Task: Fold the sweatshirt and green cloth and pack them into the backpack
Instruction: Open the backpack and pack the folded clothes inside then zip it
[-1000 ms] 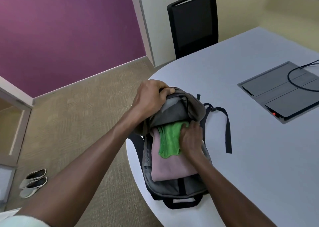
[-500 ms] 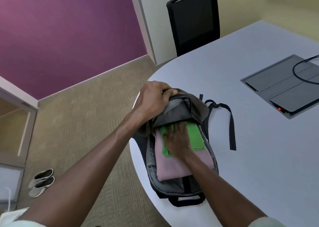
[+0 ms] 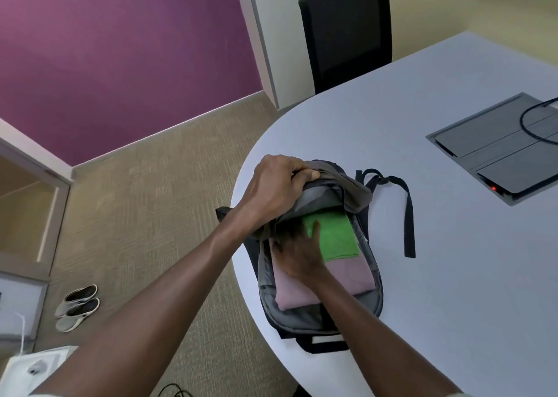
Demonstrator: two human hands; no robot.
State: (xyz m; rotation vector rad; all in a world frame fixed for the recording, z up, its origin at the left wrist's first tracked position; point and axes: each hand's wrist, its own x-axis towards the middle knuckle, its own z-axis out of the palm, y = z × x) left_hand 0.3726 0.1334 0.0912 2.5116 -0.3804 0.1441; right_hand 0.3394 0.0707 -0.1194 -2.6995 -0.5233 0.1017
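I count my two hands, left (image 3: 276, 186) and right (image 3: 297, 250), one backpack (image 3: 370, 294), one green cloth (image 3: 336, 238), one pink sweatshirt (image 3: 348, 275), one counter (image 3: 453, 291), one black chair (image 3: 345, 28), one power hatch (image 3: 495, 145) and two shoes (image 3: 77, 307).

You have no readable text, label, brand, number or sign anywhere in this view.
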